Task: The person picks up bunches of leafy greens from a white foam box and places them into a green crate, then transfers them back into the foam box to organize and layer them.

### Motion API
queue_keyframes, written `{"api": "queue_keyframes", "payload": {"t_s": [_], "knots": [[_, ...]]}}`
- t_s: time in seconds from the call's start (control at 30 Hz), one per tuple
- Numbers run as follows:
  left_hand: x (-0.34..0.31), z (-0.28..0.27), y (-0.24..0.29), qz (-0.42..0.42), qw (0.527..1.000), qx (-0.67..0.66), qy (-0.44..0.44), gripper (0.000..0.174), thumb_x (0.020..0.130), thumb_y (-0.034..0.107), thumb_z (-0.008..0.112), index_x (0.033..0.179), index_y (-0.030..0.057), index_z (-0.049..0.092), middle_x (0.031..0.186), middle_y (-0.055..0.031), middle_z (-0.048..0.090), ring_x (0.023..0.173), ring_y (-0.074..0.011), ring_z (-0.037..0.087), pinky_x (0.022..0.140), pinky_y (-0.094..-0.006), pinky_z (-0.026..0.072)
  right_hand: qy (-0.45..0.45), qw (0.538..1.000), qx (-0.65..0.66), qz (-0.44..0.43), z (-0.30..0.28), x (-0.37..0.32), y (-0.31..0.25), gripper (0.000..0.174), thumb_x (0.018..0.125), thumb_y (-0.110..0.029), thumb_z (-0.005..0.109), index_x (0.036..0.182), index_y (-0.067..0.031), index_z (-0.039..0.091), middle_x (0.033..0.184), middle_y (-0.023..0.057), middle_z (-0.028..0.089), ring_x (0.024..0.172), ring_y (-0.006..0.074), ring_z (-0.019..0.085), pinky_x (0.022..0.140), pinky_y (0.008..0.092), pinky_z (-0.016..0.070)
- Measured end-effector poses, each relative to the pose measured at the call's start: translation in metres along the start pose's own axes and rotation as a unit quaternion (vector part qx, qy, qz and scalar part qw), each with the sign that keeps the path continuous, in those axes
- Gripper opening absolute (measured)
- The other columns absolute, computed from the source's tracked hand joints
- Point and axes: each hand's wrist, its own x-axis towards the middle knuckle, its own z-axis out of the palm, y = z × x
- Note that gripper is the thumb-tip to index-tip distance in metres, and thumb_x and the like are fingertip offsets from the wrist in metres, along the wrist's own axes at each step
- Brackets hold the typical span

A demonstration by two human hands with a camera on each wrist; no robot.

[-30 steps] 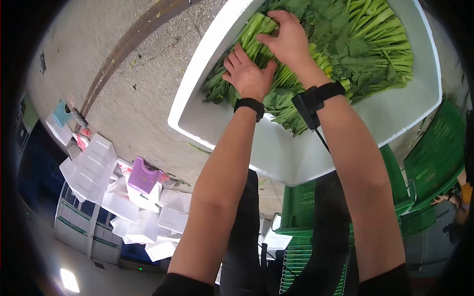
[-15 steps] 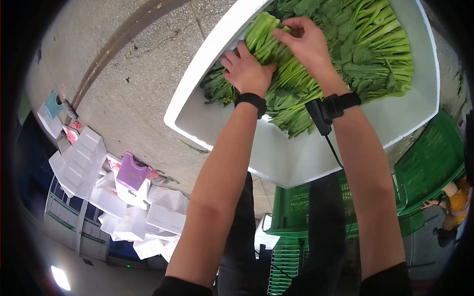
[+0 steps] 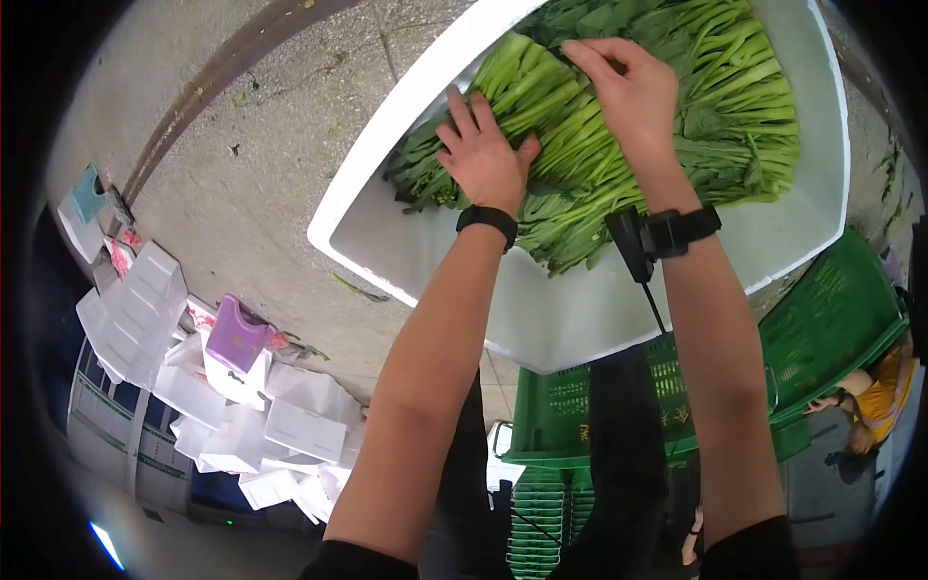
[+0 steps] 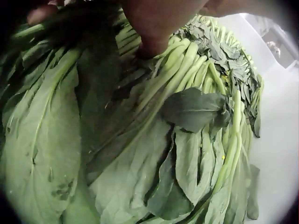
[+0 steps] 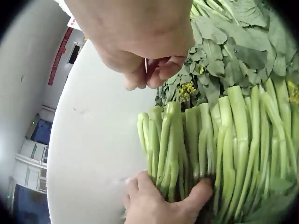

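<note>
Bunches of choy sum (image 3: 580, 145), with pale green stems, dark leaves and small yellow flowers, fill much of a white foam box (image 3: 551, 324). My left hand (image 3: 483, 164) rests on the bunch at the box's left side, fingers spread and thumb apart. The right wrist view shows this left hand (image 5: 161, 205) low on the stems (image 5: 173, 140), below their cut ends. To its right, my right hand (image 3: 638, 101) hovers by the stem ends with thumb and fingertips drawn together. Seen close, the right hand's curled fingers (image 5: 159, 72) show nothing between them.
Green plastic crates (image 3: 599, 416) stand against the near side of the foam box. White foam boxes (image 3: 304, 425) and a purple container (image 3: 237, 333) lie piled at left on the floor. A person in orange (image 3: 884, 387) is at far right.
My right hand has drawn away from the left hand, rightward off the stems, and its fingers have come together. The left hand stays on the bunch, where more stems now show.
</note>
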Motion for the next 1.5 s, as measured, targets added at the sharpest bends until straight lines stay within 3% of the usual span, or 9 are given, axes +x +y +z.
{"api": "queue_keyframes", "payload": {"t_s": [0.2,0.43,0.53,0.6,0.7,1.13,1.27,1.4,1.5], "knots": [[-0.01,0.012,0.004,0.002,0.999,0.036,0.017,0.086,0.072,0.041,0.073,0.138,0.002,0.035,0.145,-0.0109,0.035,0.116,-0.038,0.041,0.084,-0.0513,0.0435,-0.102,0.943,-0.21,-0.236,0.024,0.007,0.004,0.018,0.069,-0.026,0.074,0.075,-0.0086,0.073,0.075,0.0096,0.062,0.073,0.0315,0.062,0.065,0.042,0.0519],[-0.009,0.014,0.004,0.003,0.999,0.019,0.033,0.085,0.072,0.04,0.074,0.137,0.0017,0.035,0.146,-0.0121,0.033,0.116,-0.0382,0.041,0.081,-0.0514,0.046,-0.142,0.927,-0.221,-0.27,0.011,0.004,0.027,0.017,0.074,-0.022,0.074,0.085,-0.0094,0.074,0.076,0.0069,0.062,0.07,0.0288,0.061,0.064,0.0371,0.0498],[-0.006,0.002,0.004,0.019,0.999,0.026,0.006,0.087,0.069,0.041,0.077,0.135,0.002,0.036,0.144,-0.0136,0.036,0.117,-0.0365,0.041,0.083,-0.05,0.0443,-0.172,0.922,-0.249,-0.24,0.014,0.009,0.027,0.017,0.078,-0.022,0.073,0.089,-0.0092,0.073,0.078,0.0081,0.063,0.071,0.0243,0.062,0.063,0.0344,0.0491],[0.001,-0.008,-0.002,0.051,0.998,0.038,0.005,0.087,0.067,0.042,0.078,0.133,0.0019,0.038,0.143,-0.0149,0.038,0.117,-0.0357,0.041,0.085,-0.0499,0.0419,-0.14,0.981,-0.135,-0.007,0.002,0.009,0.025,0.019,0.08,-0.023,0.07,0.089,-0.0058,0.072,0.082,0.008,0.066,0.075,0.0232,0.064,0.067,0.0351,0.0502],[0.006,-0.01,-0.009,0.101,0.994,0.035,0.021,0.086,0.062,0.042,0.081,0.126,0.0018,0.041,0.138,-0.017,0.043,0.117,-0.0349,0.042,0.089,-0.0498,0.0368,-0.08,0.993,0.013,0.085,-0.021,0.002,0.023,0.026,0.086,-0.027,0.07,0.095,-0.0024,0.07,0.085,0.0034,0.066,0.074,0.0125,0.059,0.067,0.0289,0.0471],[0.029,-0.026,-0.005,-0.009,0.985,-0.129,-0.116,0.103,0.052,0.038,0.087,0.135,0.0047,0.035,0.13,-0.0175,0.041,0.128,-0.0342,0.032,0.099,-0.0517,0.0293,-0.088,0.985,0.083,0.126,-0.044,-0.002,0.009,0.03,0.087,-0.028,0.071,0.102,-0.0013,0.067,0.084,-0.0027,0.061,0.073,0.0053,0.05,0.068,0.0211,0.0417],[0.012,-0.01,-0.001,0.008,0.996,-0.087,0.002,0.103,0.05,0.037,0.087,0.134,0.0053,0.037,0.13,-0.0153,0.037,0.124,-0.0336,0.034,0.092,-0.0613,0.0265,-0.101,0.99,0.07,0.075,-0.038,0.008,0.006,0.029,0.087,-0.026,0.071,0.101,-0.0011,0.067,0.086,-0.0025,0.062,0.076,0.005,0.052,0.069,0.0202,0.0423],[0.0,-0.01,0.0,0.002,0.993,-0.103,-0.06,0.104,0.054,0.034,0.088,0.138,0.0046,0.032,0.133,-0.0143,0.04,0.125,-0.0304,0.036,0.093,-0.0634,0.0271,-0.088,0.994,0.055,0.03,-0.047,0.011,-0.034,0.026,0.087,-0.025,0.071,0.099,-0.0019,0.068,0.086,-0.0012,0.065,0.079,0.0051,0.056,0.07,0.0206,0.0436],[-0.014,-0.002,0.004,0.019,0.998,-0.053,-0.002,0.108,0.058,0.035,0.087,0.141,0.0024,0.025,0.137,-0.015,0.037,0.127,-0.031,0.035,0.092,-0.0659,0.0282,0.07,0.967,0.041,-0.242,-0.079,0.029,-0.088,0.02,0.091,-0.016,0.063,0.1,0.0013,0.068,0.086,0.0029,0.063,0.079,0.0102,0.057,0.074,0.0262,0.0452]]}}
